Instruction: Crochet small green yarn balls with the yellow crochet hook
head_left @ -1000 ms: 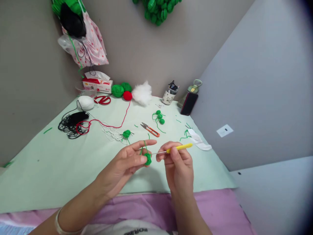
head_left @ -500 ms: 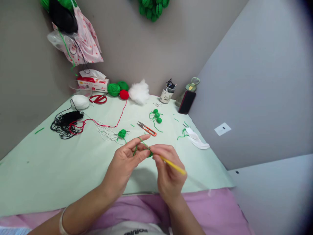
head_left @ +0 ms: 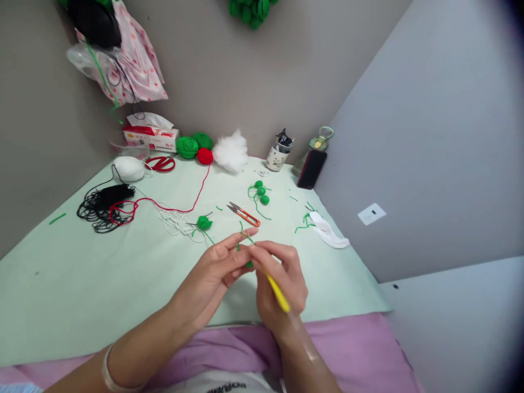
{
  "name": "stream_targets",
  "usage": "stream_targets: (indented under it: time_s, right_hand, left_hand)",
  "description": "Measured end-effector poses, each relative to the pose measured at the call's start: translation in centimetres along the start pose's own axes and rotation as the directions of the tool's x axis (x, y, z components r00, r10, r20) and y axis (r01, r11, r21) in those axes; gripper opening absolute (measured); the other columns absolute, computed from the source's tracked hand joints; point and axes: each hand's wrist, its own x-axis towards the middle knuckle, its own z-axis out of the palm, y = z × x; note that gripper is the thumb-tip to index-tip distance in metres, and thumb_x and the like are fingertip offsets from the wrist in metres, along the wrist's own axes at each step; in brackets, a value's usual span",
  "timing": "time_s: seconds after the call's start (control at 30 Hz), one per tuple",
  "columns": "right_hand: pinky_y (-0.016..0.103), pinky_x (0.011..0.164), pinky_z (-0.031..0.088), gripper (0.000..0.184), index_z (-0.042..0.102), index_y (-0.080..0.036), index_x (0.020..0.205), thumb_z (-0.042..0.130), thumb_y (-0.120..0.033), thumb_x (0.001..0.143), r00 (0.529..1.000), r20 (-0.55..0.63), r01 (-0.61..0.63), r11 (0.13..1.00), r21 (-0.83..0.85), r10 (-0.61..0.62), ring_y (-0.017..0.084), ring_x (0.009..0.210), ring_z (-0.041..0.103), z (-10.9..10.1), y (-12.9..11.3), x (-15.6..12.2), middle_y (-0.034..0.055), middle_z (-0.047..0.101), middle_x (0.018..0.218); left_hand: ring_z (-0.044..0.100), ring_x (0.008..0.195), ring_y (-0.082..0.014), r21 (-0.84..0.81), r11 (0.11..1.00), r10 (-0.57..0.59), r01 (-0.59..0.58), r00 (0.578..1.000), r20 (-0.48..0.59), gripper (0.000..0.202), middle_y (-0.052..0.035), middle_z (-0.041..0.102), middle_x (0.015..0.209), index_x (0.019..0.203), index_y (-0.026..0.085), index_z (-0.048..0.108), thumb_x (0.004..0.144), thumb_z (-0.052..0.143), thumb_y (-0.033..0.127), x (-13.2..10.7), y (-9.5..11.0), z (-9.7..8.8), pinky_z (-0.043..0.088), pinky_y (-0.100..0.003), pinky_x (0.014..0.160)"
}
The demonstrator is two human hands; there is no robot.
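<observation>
My left hand [head_left: 207, 281] pinches a small green crochet piece [head_left: 249, 264], mostly covered by the fingers. A green yarn strand [head_left: 246, 236] runs over its raised index finger. In my right hand [head_left: 283, 281] is a crochet hook [head_left: 279, 293] with a yellow handle, its tip at the piece and hidden by the fingers. Both hands meet above the table's front part. Just beyond them lie orange-handled thread snips [head_left: 248, 216] and a small green yarn bundle [head_left: 203, 222]. Several green crocheted balls [head_left: 261, 191] with loose tails sit further back.
Black yarn [head_left: 110, 202], a white yarn ball [head_left: 129, 168], red scissors [head_left: 161, 164] and a tissue box [head_left: 151, 137] lie left. Behind are green yarn balls [head_left: 187, 148], a red ball [head_left: 204, 156], stuffing [head_left: 231, 153], a pen cup [head_left: 278, 156] and a phone [head_left: 312, 169].
The hook's handle has swung downward, pointing more toward me, and my right hand has turned with it. The yarn over my left index finger has shifted. The view has moved slightly.
</observation>
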Motion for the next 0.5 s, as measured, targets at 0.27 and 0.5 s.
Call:
stream_targets:
  time_s: [0.27,0.5]
  right_hand:
    - [0.031,0.064,0.052,0.016,0.079,-0.026,0.097,0.063,-0.025,0.099,0.921,0.087,-0.374,0.805,0.460,0.378,0.017,0.075,0.063,-0.33,0.32,0.60,0.0041,0.073,0.088]
    - [0.027,0.064,0.054,0.016,0.078,-0.023,0.092,0.066,-0.032,0.098,0.832,0.164,-0.513,0.623,0.590,0.530,0.013,0.069,0.064,-0.30,0.86,0.78,0.0032,0.074,0.087]
  left_hand:
    - [0.056,0.084,-0.0150,0.183,0.978,0.104,-0.099,0.994,-0.021,0.038,0.0010,0.064,0.084,0.121,0.029,0.079,0.083,0.084,0.030,-0.13,0.24,-0.26,0.044,-0.026,0.079]
    - [0.056,0.094,-0.0185,0.282,0.950,0.137,-0.135,0.990,0.013,0.037,-0.0023,0.066,0.097,0.121,0.031,0.079,0.084,0.081,0.031,-0.58,0.10,-0.87,0.044,-0.028,0.081]
